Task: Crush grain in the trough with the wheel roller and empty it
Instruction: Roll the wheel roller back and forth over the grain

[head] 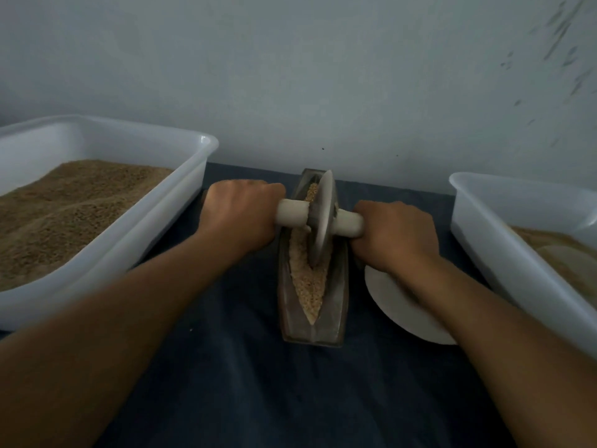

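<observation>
So my left hand (pixel 240 215) and right hand (pixel 395 236) are each wrapped tight around one end of the wheel roller (pixel 321 218) handle, the disc sitting upright between my fists. It's down in the trough (pixel 339 286), cutting into the grain (pixel 308 286), toward the far half, on the dark cloth (pixel 258 383).

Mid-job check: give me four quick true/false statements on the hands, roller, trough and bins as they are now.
1. Both hands grip the pale wheel roller handles, left hand and right hand. True.
2. The narrow metal trough is empty. False: crushed tan grain lies in it.
3. The white plastic bin on the left holds brown grain. True.
4. The round white plate sits left of the trough. False: it lies to the right, under the right forearm.
</observation>
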